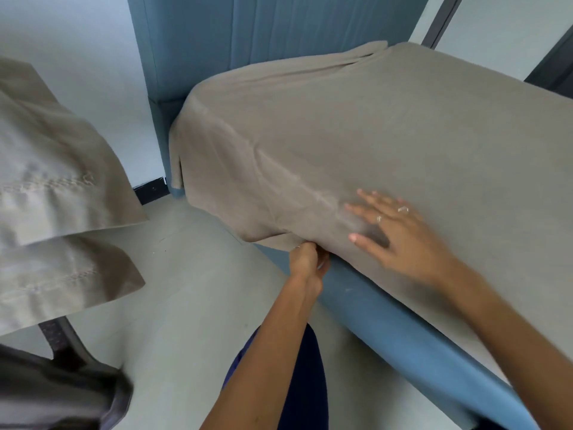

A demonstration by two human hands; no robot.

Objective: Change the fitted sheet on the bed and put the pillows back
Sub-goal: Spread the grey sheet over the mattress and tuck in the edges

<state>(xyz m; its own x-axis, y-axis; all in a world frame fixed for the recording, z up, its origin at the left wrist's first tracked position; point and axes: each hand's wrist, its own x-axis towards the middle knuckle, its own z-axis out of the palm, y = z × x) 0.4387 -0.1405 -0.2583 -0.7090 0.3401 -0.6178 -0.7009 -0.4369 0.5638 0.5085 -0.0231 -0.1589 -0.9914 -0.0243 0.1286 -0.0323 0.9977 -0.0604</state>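
Both forearms reach in from the lower edge. Left hand [308,262] is at the lower edge of the mattress side, fingers curled and pinching the hem of the taupe fitted sheet [372,135] where it meets the blue bed frame [403,330]. Right hand [400,231] lies flat on top, fingers straight and spread, pressing the cloth. Sheet covers the mattress; near corner hangs loose, and folds bunch against the blue headboard [248,32]. Two pillows [52,169] in matching cases sit stacked at left, apart from the bed. Judgement: cloth is light, soft and limp, likely to creep back; best gripped at the hem and pulled under the mattress while the top is pinned.
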